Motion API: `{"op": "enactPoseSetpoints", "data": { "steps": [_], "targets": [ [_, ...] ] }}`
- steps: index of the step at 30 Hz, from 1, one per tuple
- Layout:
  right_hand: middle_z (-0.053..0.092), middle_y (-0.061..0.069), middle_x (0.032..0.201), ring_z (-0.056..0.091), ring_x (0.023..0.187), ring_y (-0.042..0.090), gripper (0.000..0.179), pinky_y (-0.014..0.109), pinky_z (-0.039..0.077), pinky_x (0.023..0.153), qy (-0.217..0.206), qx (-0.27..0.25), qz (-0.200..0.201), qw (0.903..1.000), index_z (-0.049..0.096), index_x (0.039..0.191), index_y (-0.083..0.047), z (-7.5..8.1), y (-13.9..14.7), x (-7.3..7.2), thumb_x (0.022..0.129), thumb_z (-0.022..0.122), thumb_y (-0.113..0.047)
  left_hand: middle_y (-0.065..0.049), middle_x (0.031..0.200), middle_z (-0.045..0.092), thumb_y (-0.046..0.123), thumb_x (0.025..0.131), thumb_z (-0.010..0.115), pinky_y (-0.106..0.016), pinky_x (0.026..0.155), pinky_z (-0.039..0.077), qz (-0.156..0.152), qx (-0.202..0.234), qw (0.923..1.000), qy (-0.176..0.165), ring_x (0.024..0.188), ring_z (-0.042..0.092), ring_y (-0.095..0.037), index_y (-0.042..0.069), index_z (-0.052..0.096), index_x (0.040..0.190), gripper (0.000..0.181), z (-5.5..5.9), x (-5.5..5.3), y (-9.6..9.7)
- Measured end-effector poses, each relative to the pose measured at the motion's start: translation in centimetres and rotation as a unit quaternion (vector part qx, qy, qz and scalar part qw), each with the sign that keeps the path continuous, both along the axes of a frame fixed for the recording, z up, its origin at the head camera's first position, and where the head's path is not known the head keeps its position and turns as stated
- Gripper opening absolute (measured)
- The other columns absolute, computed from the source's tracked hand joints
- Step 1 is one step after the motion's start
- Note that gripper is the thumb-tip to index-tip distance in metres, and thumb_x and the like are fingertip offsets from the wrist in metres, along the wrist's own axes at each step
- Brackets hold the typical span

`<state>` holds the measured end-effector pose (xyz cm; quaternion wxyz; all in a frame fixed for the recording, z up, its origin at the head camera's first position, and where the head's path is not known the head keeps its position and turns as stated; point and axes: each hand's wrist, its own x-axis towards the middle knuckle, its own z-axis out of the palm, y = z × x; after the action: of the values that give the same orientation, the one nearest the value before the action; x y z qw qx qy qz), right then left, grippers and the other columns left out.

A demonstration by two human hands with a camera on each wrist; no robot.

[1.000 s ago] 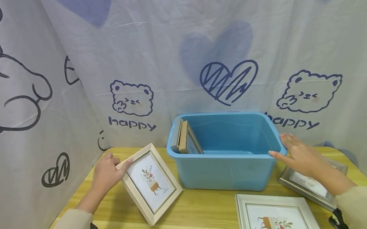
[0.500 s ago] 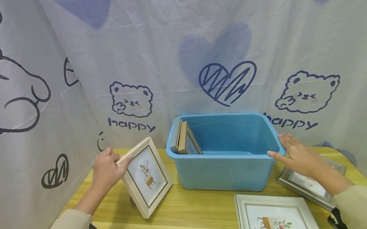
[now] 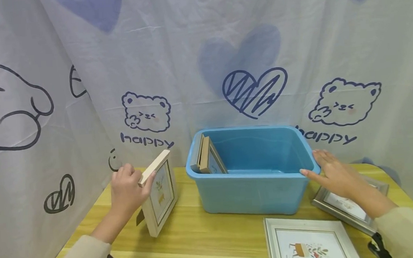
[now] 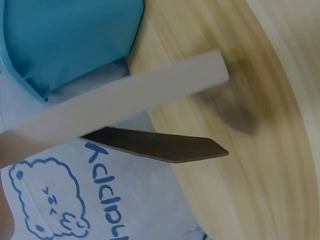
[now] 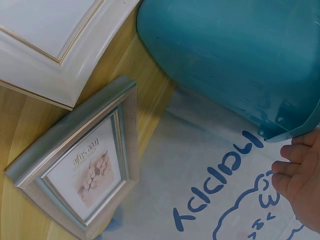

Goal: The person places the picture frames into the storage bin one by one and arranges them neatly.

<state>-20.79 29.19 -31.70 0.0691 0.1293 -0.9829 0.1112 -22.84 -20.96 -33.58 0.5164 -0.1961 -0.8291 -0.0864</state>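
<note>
In the head view my left hand (image 3: 128, 190) grips the top corner of a cream picture frame (image 3: 160, 194), thumb on its front. The frame stands tilted above the table, its flower-pot print turned right. From the left wrist its pale edge (image 4: 130, 95) shows, with a dark stand leg (image 4: 165, 145) sticking out behind. My right hand (image 3: 339, 175) rests on the right front corner of a blue plastic bin (image 3: 250, 196), thumb on the rim and extended fingers along the side. Inside the bin, at its left end, picture frames (image 3: 208, 157) lean upright.
A white picture frame (image 3: 306, 222) lies face up on the wooden table (image 3: 214, 244) in front of the bin. A silver frame (image 5: 85, 165) lies to its right, partly under my right forearm. A printed curtain (image 3: 187, 66) hangs behind and at the left.
My left hand has turned the cream frame, so its front now faces more to the right and its top edge shows. The right hand and bin have stayed in place.
</note>
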Motion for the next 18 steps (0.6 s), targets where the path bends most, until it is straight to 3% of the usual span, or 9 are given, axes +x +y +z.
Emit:
{"op": "enactPoseSetpoints", "data": {
  "steps": [5, 14, 18],
  "targets": [
    [0.022, 0.038, 0.142, 0.024, 0.129, 0.055, 0.084, 0.066, 0.023, 0.102, 0.001, 0.004, -0.001, 1.0000, 0.025, 0.138, 0.016, -0.1, 0.0, -0.1, 0.094, 0.039, -0.053, -0.009, 0.060, 0.037, 0.049, 0.094, 0.036, -0.033, 0.051, 0.024, 0.027, -0.043, 0.9980, 0.037, 0.052, 0.032, -0.024, 0.001, 0.045, 0.049, 0.066, 0.1, 0.0, 0.7],
    [0.022, 0.037, 0.143, 0.023, 0.130, 0.055, 0.084, 0.066, 0.022, 0.102, -0.004, 0.006, -0.004, 1.0000, 0.024, 0.139, 0.015, -0.1, 0.1, -0.1, 0.093, 0.039, -0.054, -0.009, 0.060, 0.040, 0.051, 0.094, 0.036, -0.037, 0.051, 0.025, 0.078, -0.067, 0.9919, 0.075, 0.052, 0.034, -0.026, 0.000, 0.047, 0.050, 0.068, 0.8, 0.2, 1.4],
    [0.022, 0.037, 0.143, 0.023, 0.130, 0.055, 0.084, 0.066, 0.022, 0.103, -0.005, 0.009, -0.003, 0.9999, 0.025, 0.139, 0.015, 0.0, 0.2, -0.1, 0.093, 0.039, -0.054, -0.011, 0.060, 0.042, 0.052, 0.094, 0.035, -0.039, 0.052, 0.027, 0.092, -0.057, 0.9907, 0.082, 0.053, 0.036, -0.028, -0.001, 0.049, 0.051, 0.069, 1.5, 0.2, 1.6]
  ]
}}
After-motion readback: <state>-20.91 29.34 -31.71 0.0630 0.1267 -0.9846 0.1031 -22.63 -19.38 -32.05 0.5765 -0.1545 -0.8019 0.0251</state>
